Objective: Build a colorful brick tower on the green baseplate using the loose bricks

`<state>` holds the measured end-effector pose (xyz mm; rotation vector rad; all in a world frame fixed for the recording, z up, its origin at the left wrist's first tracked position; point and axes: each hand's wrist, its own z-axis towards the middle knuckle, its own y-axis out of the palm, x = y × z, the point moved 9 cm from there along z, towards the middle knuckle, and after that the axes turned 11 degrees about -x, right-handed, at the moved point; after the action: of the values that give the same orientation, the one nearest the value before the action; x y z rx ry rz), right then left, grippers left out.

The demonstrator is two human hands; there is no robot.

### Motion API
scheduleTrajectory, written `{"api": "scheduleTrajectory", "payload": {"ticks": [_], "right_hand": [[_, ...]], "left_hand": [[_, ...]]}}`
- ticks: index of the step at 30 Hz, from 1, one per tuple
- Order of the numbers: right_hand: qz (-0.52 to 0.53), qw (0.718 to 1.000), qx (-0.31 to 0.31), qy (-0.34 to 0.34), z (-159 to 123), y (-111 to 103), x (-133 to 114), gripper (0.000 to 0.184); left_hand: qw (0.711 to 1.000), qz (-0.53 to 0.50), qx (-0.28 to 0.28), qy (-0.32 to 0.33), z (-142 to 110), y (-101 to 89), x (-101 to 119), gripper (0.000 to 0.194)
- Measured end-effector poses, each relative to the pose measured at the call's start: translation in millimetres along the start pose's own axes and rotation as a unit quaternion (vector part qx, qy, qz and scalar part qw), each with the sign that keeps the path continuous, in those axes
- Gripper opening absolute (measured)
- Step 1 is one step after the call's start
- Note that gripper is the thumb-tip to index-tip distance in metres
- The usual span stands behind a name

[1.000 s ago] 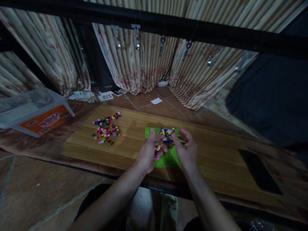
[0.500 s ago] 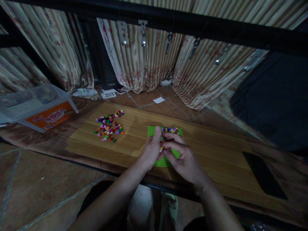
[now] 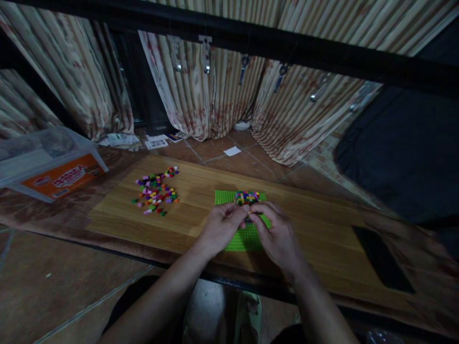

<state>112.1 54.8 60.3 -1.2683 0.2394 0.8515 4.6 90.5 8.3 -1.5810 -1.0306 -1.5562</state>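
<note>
Facing striped curtains (image 3: 215,95) above a tiled floor (image 3: 211,149), we are working at a long wooden board (image 3: 322,239) that is lying over brown patterned cloth (image 3: 64,210). A large dark covering (image 3: 394,157) is filling the space at far right. Past the board's left end, a clear plastic box (image 3: 64,179) with an orange label is sitting on the cloth, while a flat black slab (image 3: 383,260) is resting near the right end. In front of us, a green studded baseplate (image 3: 244,241) is lying flat on the board. Our left hand (image 3: 220,224) and right hand (image 3: 278,231) are hovering close together over it, their fingers bunching narrowly at the tips. Off to the left, loose bricks (image 3: 153,183) in many colors are lying scattered on the board, well apart from the baseplate. Toward the baseplate's far edge, a packed multicolored brick block (image 3: 247,197) is sitting, partly hidden by our fingers. Whether either hand is holding a tiny piece, we cannot tell in the dim light.
</note>
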Motion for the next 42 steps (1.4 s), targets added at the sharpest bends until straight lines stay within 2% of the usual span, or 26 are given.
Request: {"api": "scheduleTrajectory", "payload": {"ticks": [6, 9, 13, 18, 21, 25, 29, 33, 42], "right_hand": [[0.022, 0.999, -0.035, 0.009, 0, 5, 3, 0.011], [0.064, 0.998, -0.023, 0.011, 0, 4, 6, 0.011], [0.172, 0.984, 0.042, 0.025, -3, -6, 18, 0.007], [0.245, 0.950, 0.167, 0.098, -13, -26, 49, 0.012], [0.221, 0.954, 0.176, 0.105, -14, -27, 55, 0.016], [0.114, 0.982, 0.124, 0.080, -8, -18, 45, 0.017], [0.063, 0.990, 0.104, 0.077, -4, -11, 38, 0.016], [0.048, 0.989, 0.128, 0.058, 1, -5, 35, 0.014], [0.061, 0.974, 0.175, 0.129, -4, 13, 64, 0.010]], "left_hand": [[0.999, 0.013, -0.029, 0.011, -1, 4.3, 2, 0.035], [0.999, -0.030, -0.038, -0.001, -3, 6.4, 0, 0.034], [0.987, -0.151, -0.043, -0.033, -4, 7.5, -5, 0.028], [0.984, -0.156, 0.064, -0.052, -5, -15.9, -8, 0.020], [0.986, -0.133, 0.085, -0.051, -3, -21.8, -9, 0.018], [0.991, -0.086, 0.086, -0.050, 0, -22.7, -15, 0.020], [0.995, -0.029, 0.090, -0.040, 2, -24.1, -19, 0.024], [0.995, 0.000, 0.092, -0.040, 4, -25.6, -21, 0.025], [0.995, 0.011, 0.088, -0.035, 4, -27.3, -21, 0.027]]}}
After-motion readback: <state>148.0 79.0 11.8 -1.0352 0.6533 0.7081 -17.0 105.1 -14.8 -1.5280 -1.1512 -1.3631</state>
